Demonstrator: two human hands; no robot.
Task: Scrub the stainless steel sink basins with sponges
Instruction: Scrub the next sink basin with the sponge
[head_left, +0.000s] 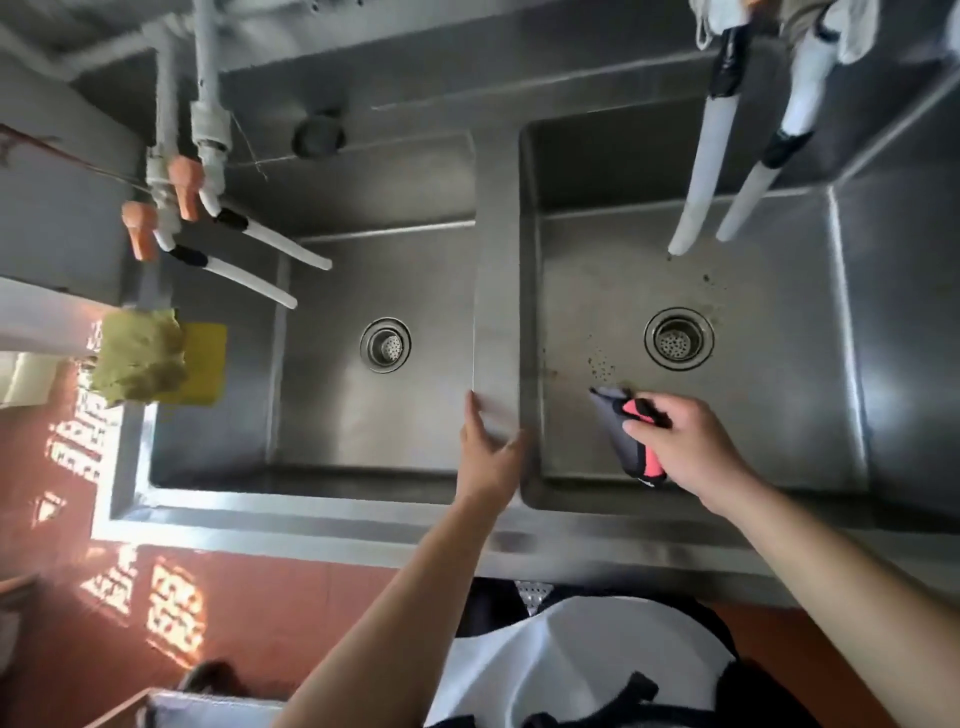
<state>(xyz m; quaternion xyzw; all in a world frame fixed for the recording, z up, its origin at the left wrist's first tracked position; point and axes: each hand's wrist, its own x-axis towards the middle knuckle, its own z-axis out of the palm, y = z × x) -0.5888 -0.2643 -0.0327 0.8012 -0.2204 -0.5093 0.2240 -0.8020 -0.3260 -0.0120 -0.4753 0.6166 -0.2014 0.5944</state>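
Presently right hand (691, 447) grips grey-pink sponge (631, 439) on right basin (779, 415) floor just near-side of drain (678, 338), left hand (488, 452) flat-fingered, bracing on divider (497, 312); suggest firm overlapping strokes through specks (601, 366) beside drain.

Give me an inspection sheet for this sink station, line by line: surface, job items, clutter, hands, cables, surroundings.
Surface: right basin floor carries dark specks and stains left of its drain; left basin looks cleaner.
Job's things: grey and pink sponge down in the right basin; green and yellow sponge on the sink's left edge.
Clutter: nothing seen in the basins.
Hands: right hand grips the grey and pink sponge; left hand rests open on the divider.
Cables: none; white hoses hang over both basins.
Surroundings: orange-handled taps at left, red floor below.
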